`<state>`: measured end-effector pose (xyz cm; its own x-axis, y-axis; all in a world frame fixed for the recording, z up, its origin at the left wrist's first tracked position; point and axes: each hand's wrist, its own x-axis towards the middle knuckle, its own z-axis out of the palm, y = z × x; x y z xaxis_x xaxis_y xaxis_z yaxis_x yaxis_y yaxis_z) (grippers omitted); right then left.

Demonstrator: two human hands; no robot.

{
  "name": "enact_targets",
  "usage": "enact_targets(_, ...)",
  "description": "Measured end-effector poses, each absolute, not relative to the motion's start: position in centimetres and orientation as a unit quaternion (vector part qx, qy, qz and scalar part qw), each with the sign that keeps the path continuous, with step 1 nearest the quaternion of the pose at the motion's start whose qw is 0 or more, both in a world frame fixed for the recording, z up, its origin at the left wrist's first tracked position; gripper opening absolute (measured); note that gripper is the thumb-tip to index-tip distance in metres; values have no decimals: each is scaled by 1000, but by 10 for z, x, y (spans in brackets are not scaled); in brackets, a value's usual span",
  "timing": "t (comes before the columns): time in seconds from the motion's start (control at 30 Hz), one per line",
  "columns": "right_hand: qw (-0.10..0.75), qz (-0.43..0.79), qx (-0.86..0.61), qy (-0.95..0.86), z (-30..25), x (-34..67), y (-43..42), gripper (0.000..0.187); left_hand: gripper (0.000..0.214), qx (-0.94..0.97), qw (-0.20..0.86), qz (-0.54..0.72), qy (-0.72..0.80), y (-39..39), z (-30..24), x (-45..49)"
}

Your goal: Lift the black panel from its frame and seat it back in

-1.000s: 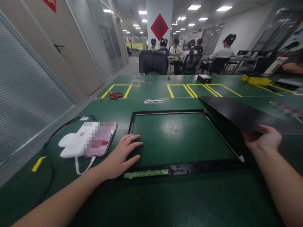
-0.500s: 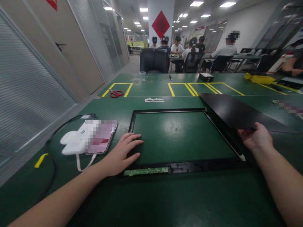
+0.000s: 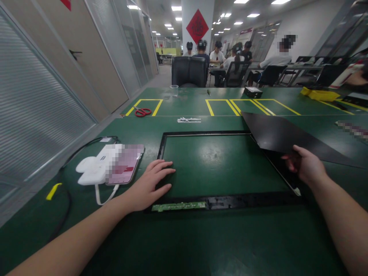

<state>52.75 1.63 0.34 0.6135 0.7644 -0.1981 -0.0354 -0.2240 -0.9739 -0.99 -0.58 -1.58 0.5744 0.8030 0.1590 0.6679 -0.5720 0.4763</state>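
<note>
A black rectangular frame [image 3: 207, 133] lies flat on the green table [image 3: 201, 237], with a narrow green circuit strip [image 3: 178, 206] along its near edge. My left hand [image 3: 149, 185] rests flat on the frame's left side, fingers spread. My right hand [image 3: 304, 165] grips the near edge of a thin black panel [image 3: 281, 135], which is lifted and tilted above the frame's right side.
A phone [image 3: 124, 165] lies on a white charger [image 3: 92, 171] with a black cable at the left. Red scissors [image 3: 141, 112], a clear cup [image 3: 174, 90], a small black box [image 3: 252, 91] and yellow trays sit farther back. Several people sit at tables beyond.
My right hand has drawn the black panel leftward and upward over the frame's right edge. My left hand has stayed on the frame.
</note>
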Motion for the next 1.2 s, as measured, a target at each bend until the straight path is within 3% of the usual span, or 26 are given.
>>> enact_targets(0.43, 509, 339, -730, -305, 1, 524, 18, 51, 45, 872, 180, 184, 416, -1, -22, -13)
enact_targets(0.63, 433, 333, -750, -372, 0, 527, 18, 64, 45, 868, 189, 178, 424, -4, -18, -11)
enact_targets(0.9, 353, 296, -781, -423, -7, 526, 16, 63, 46, 867, 196, 176, 423, -4, -17, -10)
enact_targets(1.2, 341, 318, -781, -416, 0, 515, 14, 67, 45, 865, 190, 179, 429, -4, -16, -10)
